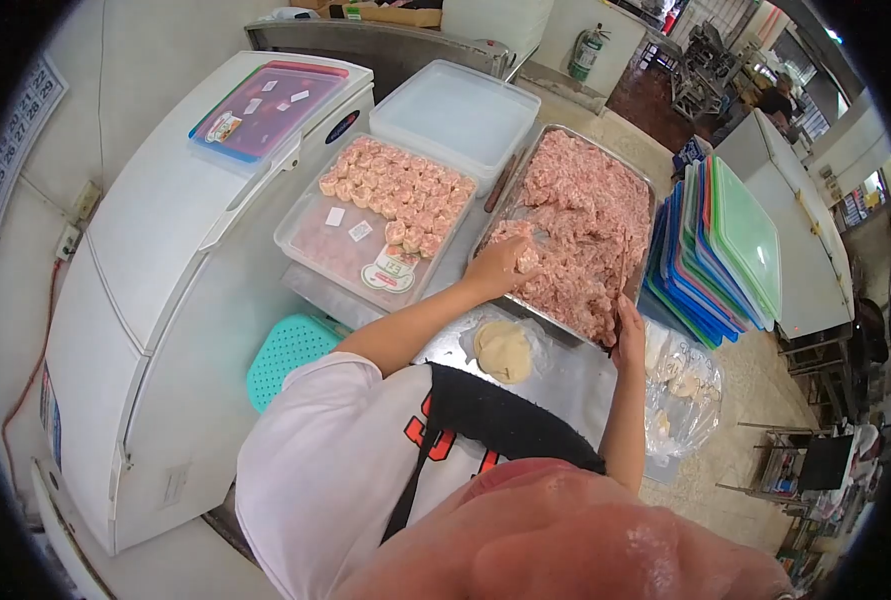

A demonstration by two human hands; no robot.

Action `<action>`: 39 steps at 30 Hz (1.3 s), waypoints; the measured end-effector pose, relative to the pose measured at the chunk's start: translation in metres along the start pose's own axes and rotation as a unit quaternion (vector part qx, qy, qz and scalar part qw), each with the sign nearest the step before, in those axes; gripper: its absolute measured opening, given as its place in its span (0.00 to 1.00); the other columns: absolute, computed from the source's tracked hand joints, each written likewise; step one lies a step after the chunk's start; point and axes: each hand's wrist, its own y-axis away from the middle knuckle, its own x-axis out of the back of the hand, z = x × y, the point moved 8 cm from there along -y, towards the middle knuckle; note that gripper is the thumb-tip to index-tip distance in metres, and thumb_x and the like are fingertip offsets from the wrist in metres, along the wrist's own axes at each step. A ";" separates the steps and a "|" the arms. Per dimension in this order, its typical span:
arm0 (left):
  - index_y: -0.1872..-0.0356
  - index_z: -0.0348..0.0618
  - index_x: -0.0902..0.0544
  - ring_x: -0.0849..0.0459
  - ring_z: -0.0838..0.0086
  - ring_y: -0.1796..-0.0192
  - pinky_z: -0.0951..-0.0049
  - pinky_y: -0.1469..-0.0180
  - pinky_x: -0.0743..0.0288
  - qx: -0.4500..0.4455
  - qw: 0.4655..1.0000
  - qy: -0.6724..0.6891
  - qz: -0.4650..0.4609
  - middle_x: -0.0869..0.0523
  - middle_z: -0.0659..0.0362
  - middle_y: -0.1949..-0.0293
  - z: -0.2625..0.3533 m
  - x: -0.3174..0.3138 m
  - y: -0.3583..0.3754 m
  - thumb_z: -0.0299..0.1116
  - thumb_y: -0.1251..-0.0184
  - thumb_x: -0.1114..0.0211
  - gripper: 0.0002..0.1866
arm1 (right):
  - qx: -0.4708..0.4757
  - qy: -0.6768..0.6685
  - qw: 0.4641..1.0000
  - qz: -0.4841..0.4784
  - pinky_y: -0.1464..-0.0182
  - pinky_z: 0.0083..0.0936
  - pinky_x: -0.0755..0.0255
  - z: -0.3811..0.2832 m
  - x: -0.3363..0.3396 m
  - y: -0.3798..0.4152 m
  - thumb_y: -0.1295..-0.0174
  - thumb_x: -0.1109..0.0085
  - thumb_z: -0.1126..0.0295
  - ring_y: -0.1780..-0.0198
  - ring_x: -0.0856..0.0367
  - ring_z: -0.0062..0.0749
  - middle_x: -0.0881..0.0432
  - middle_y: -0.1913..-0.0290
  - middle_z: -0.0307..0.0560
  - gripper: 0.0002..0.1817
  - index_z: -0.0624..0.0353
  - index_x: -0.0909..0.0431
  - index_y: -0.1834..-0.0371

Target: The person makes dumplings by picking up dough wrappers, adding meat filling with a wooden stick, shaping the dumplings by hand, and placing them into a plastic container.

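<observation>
A metal tray (648, 232) full of pink minced meat (585, 185) lies in front of me. My left hand (498, 268) is over the tray's near left part, its fingers closed around a small meat-filled dumpling (527, 259). At the tray's near right edge, my right hand (628, 325) has its fingers closed around a thin stick-like tool (622, 283) that reaches into the meat. Left of the tray, rows of filled dumplings (395, 185) sit in a clear plastic container (335, 250). A stack of round wrappers (503, 351) lies on plastic near my body.
Behind the dumplings are stacked clear containers (455, 110). Coloured lids (735, 230) stand at the right, above a plastic bag (687, 390). A white freezer (185, 220) and a turquoise perforated stool (293, 358) are at the left. Another person (775, 100) is far back right.
</observation>
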 end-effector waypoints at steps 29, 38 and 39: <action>0.46 0.33 0.25 0.21 0.49 0.47 0.56 0.45 0.27 -0.028 0.999 -0.037 -0.002 0.20 0.43 0.48 0.002 -0.004 0.001 0.57 0.43 0.35 0.35 | 0.009 -0.007 1.000 0.008 0.83 0.14 0.41 0.011 0.015 -0.008 0.30 0.47 0.64 0.85 0.35 0.15 0.24 0.76 0.34 0.16 0.60 0.24 0.45; 0.47 0.36 0.24 0.20 0.50 0.48 0.56 0.47 0.26 -0.016 0.999 -0.035 -0.012 0.19 0.44 0.50 0.005 -0.002 0.000 0.55 0.42 0.34 0.33 | 0.013 0.005 0.999 0.030 0.84 0.14 0.41 0.004 0.007 -0.003 0.29 0.48 0.64 0.86 0.37 0.15 0.27 0.79 0.34 0.15 0.60 0.25 0.46; 0.47 0.36 0.24 0.20 0.50 0.48 0.57 0.47 0.26 0.000 0.999 -0.042 -0.033 0.19 0.45 0.50 0.004 -0.004 -0.001 0.55 0.42 0.34 0.32 | 0.010 0.004 1.000 0.027 0.84 0.14 0.41 0.002 0.005 -0.002 0.29 0.48 0.64 0.86 0.37 0.15 0.28 0.79 0.33 0.15 0.61 0.25 0.46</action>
